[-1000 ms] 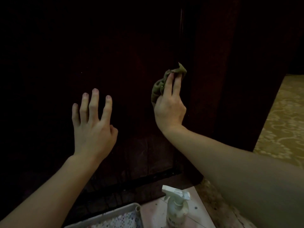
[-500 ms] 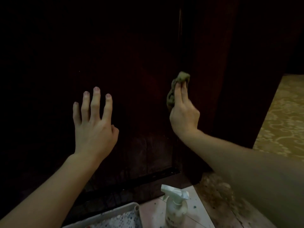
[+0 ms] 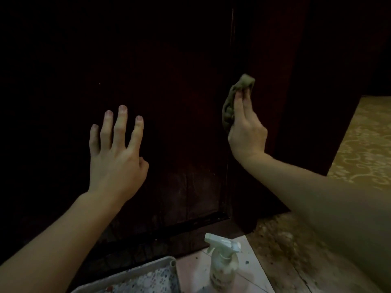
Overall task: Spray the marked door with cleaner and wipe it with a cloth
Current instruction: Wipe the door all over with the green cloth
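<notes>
Spraying looks done: the bottle (image 3: 223, 265) stands on the floor. The right hand (image 3: 246, 132) holds the cloth (image 3: 233, 100) bunched against the door (image 3: 169, 102) edge; the left hand (image 3: 115, 153) rests flat, fingers spread. Wiping seems underway, much door left.

We observe a dark reddish-brown wooden door (image 3: 173, 127) standing upright across the left and centre of the scene, its lower panel scuffed and paler than the rest. A crumpled olive-green cloth (image 3: 232, 100) is bunched into a long vertical wad against the door's right edge, well above the floor. A translucent pale plastic spray bottle with a white trigger head (image 3: 223, 265) stands upright on the light floor tile, near us and below the cloth, nozzle pointing left, just in front of the door's bottom edge.
</notes>
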### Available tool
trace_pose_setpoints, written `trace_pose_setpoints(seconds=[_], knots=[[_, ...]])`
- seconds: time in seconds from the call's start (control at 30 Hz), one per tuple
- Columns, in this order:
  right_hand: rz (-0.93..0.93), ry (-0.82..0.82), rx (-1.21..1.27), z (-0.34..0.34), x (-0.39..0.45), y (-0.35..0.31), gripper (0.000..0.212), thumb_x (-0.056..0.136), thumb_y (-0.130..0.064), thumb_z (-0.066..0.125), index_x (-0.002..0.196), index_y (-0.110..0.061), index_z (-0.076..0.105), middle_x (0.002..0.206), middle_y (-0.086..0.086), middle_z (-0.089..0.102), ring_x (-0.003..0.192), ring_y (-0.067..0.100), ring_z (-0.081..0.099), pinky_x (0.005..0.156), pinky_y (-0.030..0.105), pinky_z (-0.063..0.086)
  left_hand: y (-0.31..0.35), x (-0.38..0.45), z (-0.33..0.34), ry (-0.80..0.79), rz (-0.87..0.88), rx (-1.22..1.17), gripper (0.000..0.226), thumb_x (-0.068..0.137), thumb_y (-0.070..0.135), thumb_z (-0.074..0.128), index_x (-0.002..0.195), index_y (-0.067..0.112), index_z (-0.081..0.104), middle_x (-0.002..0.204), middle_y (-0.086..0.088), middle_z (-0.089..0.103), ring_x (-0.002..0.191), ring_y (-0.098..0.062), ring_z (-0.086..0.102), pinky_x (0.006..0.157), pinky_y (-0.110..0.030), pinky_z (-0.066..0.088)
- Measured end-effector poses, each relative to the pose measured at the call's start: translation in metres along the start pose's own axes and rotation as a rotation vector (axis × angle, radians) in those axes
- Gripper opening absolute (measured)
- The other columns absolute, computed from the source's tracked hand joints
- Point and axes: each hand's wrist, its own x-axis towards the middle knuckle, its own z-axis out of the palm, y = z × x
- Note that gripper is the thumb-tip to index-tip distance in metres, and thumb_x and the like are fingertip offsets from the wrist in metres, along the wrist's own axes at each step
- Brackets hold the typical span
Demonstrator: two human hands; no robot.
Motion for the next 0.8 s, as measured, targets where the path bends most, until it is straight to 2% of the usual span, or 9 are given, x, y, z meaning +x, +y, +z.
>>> trace_pose_setpoints(seconds=[0.07, 0.17, 0.23, 0.4, 0.5, 0.57, 0.67, 0.73, 0.8], knots=[[0.001, -0.027, -0.024, 0.005, -0.014, 0.002, 0.073, 0.088, -0.001, 0.057, 0.153, -0.007, 0.025, 0.161, 0.014, 0.022, 0.099, 0.033, 0.062, 0.059, 0.036, 0.051, 0.001, 0.000, -0.001, -0.013, -0.006, 0.007, 0.092, 0.076, 0.020, 0.074, 0.152, 0.009, 0.023, 0.159, -0.020, 0.006, 0.146, -0.040, 0.003, 0.115, -0.061, 0.010], [-0.182, -0.198, -0.082, 0.016, -0.074, 0.020, 0.087, 0.072, 0.001, 0.077, 0.147, -0.003, 0.034, 0.151, 0.021, 0.039, 0.084, 0.035, 0.064, 0.045, 0.034, 0.051, 0.000, -0.001, -0.002, -0.030, 0.000, 0.014, 0.092, 0.076, 0.022, 0.073, 0.152, 0.010, 0.023, 0.159, -0.020, 0.005, 0.147, -0.039, 0.003, 0.116, -0.061, 0.011], [-0.218, -0.270, -0.110, 0.019, -0.087, 0.030, 0.090, 0.066, 0.003, 0.081, 0.145, -0.002, 0.038, 0.146, 0.022, 0.045, 0.081, 0.033, 0.065, 0.040, 0.034, 0.051, -0.002, -0.002, -0.002, -0.035, 0.010, 0.018, 0.092, 0.076, 0.022, 0.074, 0.152, 0.010, 0.023, 0.159, -0.020, 0.006, 0.147, -0.040, 0.004, 0.116, -0.060, 0.013], [-0.197, -0.062, -0.022, 0.007, -0.026, 0.004, 0.063, 0.087, -0.020, 0.044, 0.146, 0.000, 0.035, 0.147, 0.026, 0.043, 0.095, 0.038, 0.067, 0.054, 0.038, 0.056, -0.010, -0.005, -0.004, -0.036, 0.048, 0.033, 0.090, 0.076, 0.019, 0.074, 0.152, 0.011, 0.025, 0.160, -0.019, 0.006, 0.147, -0.037, 0.006, 0.117, -0.058, 0.013], [-0.212, 0.066, 0.021, 0.005, 0.005, -0.023, 0.061, 0.090, -0.019, 0.047, 0.147, -0.002, 0.037, 0.153, 0.022, 0.037, 0.094, 0.034, 0.067, 0.054, 0.035, 0.053, -0.013, -0.008, -0.004, -0.036, 0.044, 0.035, 0.088, 0.077, 0.018, 0.072, 0.152, 0.012, 0.026, 0.159, -0.019, 0.006, 0.147, -0.036, 0.006, 0.117, -0.057, 0.014], [-0.365, 0.068, 0.029, 0.014, -0.013, -0.031, 0.059, 0.084, -0.009, 0.061, 0.141, -0.003, 0.048, 0.150, 0.020, 0.043, 0.088, 0.036, 0.066, 0.054, 0.035, 0.053, -0.015, -0.010, -0.004, -0.043, 0.044, 0.042, 0.087, 0.077, 0.018, 0.072, 0.152, 0.012, 0.026, 0.159, -0.020, 0.006, 0.147, -0.036, 0.007, 0.116, -0.056, 0.014], [-0.681, -0.168, -0.031, 0.031, -0.070, -0.027, 0.068, 0.070, -0.007, 0.076, 0.135, -0.007, 0.054, 0.146, 0.018, 0.048, 0.079, 0.032, 0.062, 0.052, 0.035, 0.051, -0.020, -0.015, -0.005, -0.043, 0.048, 0.052, 0.086, 0.076, 0.017, 0.072, 0.151, 0.012, 0.029, 0.159, -0.021, 0.009, 0.146, -0.037, 0.010, 0.115, -0.057, 0.018], [-0.784, -0.307, -0.074, 0.035, -0.080, -0.026, 0.072, 0.070, -0.012, 0.075, 0.137, -0.012, 0.048, 0.147, 0.015, 0.046, 0.081, 0.029, 0.060, 0.055, 0.035, 0.051, -0.025, -0.020, -0.005, -0.045, 0.062, 0.060, 0.086, 0.075, 0.016, 0.073, 0.150, 0.011, 0.030, 0.158, -0.021, 0.011, 0.145, -0.038, 0.013, 0.114, -0.058, 0.020], [-0.790, -0.213, -0.046, 0.030, -0.056, -0.035, 0.060, 0.075, -0.012, 0.066, 0.133, -0.013, 0.051, 0.145, 0.015, 0.050, 0.081, 0.030, 0.062, 0.057, 0.035, 0.051, -0.032, -0.021, -0.004, -0.040, 0.091, 0.075, 0.086, 0.074, 0.016, 0.074, 0.150, 0.011, 0.032, 0.158, -0.022, 0.012, 0.145, -0.039, 0.014, 0.114, -0.057, 0.019]])
